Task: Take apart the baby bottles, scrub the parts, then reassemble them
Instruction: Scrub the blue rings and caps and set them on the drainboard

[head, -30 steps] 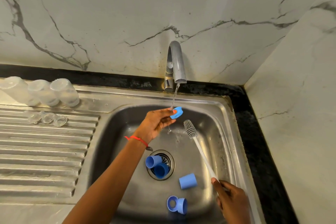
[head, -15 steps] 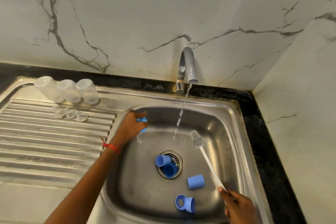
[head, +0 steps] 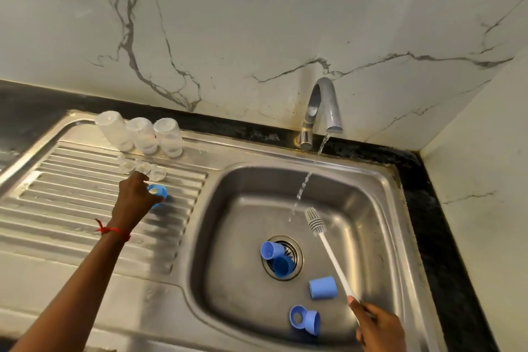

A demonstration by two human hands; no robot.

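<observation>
Round blue plastic ring (head: 158, 191) on ribbed steel drainboard (head: 71, 203)

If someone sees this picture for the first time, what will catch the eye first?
Probably the water running from the tap into the steel sink, where bright blue bottle parts lie scattered. Next, the left hand setting a blue ring on the draining board, while the right hand holds a white brush.

White grey-veined marble walls (head: 257, 23) meet in a corner — black counter (head: 445, 237) edging the steel sink (head: 380, 180).
</observation>
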